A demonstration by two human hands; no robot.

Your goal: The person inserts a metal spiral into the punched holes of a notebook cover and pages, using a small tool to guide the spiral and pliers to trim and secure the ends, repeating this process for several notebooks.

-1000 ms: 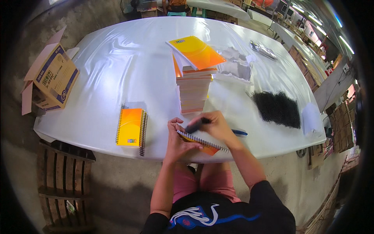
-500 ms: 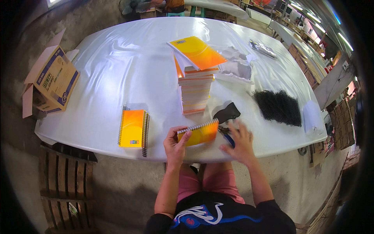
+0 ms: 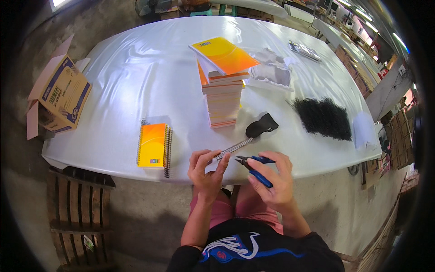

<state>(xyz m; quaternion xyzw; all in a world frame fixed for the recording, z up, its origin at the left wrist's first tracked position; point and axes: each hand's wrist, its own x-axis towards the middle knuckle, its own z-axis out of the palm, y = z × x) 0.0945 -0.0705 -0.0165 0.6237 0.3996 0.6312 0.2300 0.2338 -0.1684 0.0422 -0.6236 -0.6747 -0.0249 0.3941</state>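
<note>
My left hand [image 3: 206, 170] pinches a spiral-bound notebook, turned so that mostly its wire coil [image 3: 234, 148] shows; its covers are nearly hidden. Blue-handled cutting pliers [image 3: 256, 168] sit in my right hand [image 3: 277, 183], jaws pointing at the coil's near end, a small gap apart from it. Just beyond the coil lies a black cloth-like piece [image 3: 262, 125]. A tall stack of unbound notebooks [image 3: 222, 102] rises behind, topped by a skewed yellow-orange notebook [image 3: 225, 55]. On my left, several coil-bound yellow-orange notebooks [image 3: 152, 145] lie piled.
Black spiral coils [image 3: 322, 119] lie heaped on the right, beside a white plastic piece [image 3: 364, 131]. Behind the stack sits a torn white package [image 3: 271, 75], with a flat packet [image 3: 304, 51] farther back. An open cardboard box [image 3: 65, 95] stands at the left edge; a wooden chair [image 3: 81, 213] is below.
My right hand has picked up the pliers from the table and brought them to the notebook. My left hand has turned the notebook from showing its cover to showing its coil edge.
</note>
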